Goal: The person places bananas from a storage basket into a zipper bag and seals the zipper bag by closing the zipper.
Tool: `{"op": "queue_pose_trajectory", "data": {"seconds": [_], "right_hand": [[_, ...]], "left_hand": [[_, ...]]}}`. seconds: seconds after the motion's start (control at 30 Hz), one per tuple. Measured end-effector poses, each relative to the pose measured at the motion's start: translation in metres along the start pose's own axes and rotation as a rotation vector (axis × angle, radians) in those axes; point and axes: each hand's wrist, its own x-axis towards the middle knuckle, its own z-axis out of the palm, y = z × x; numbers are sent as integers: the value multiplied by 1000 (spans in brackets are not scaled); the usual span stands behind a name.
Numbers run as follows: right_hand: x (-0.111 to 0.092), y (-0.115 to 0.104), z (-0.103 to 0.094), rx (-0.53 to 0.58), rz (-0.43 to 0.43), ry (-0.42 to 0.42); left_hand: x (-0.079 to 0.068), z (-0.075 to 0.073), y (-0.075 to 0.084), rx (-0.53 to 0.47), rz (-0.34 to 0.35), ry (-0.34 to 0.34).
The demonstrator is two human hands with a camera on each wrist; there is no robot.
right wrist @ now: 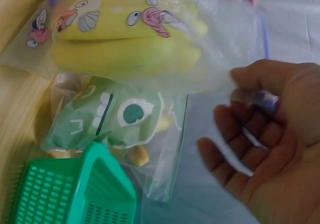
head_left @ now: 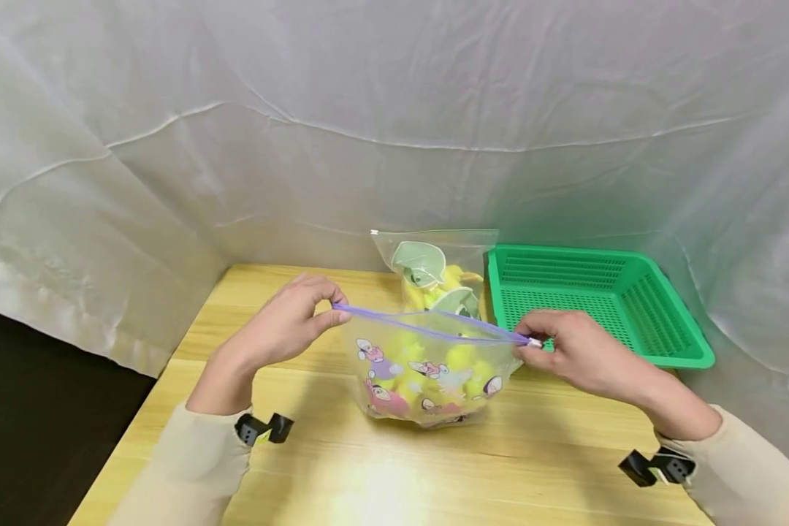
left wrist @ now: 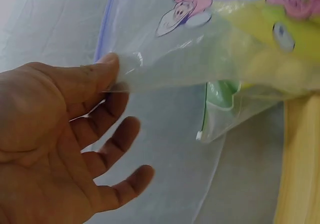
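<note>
A see-through zip bag (head_left: 427, 376) with a purple zip edge and pink cartoon prints stands upright on the table, bulging with yellow contents. Thumb and forefinger of my left hand (head_left: 283, 318) pinch its top left corner. The left wrist view shows that hand's other fingers (left wrist: 122, 139) spread loosely below the corner. At the opposite end my right hand (head_left: 578, 352) pinches the top right corner, close to the white slider (head_left: 534, 342). Between both hands the bag's mouth (head_left: 434, 325) gapes slightly. Long, rounded yellow shapes (right wrist: 125, 54) show through the plastic in the right wrist view.
Right behind stands a second clear zip bag (head_left: 437, 241) with green prints and yellow contents, partly hidden by the front one. A green plastic basket (head_left: 690, 329) sits at the back right. Pale sheeting (head_left: 368, 109) hangs behind the wooden table (head_left: 315, 467).
</note>
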Motion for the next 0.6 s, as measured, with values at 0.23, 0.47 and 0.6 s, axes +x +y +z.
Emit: {"op": "queue_pose_trajectory", "data": {"seconds": [0.23,0.47,0.6], "right_hand": [[6,7,5,-99,-87,10],[16,13,22,-199,-100,-4],[15,14,29,-163,-46,15]], "left_hand": [[-22,2,2,376,126,6],[-21,23,0,576,158,21],[-18,29,0,603,171,41]]}}
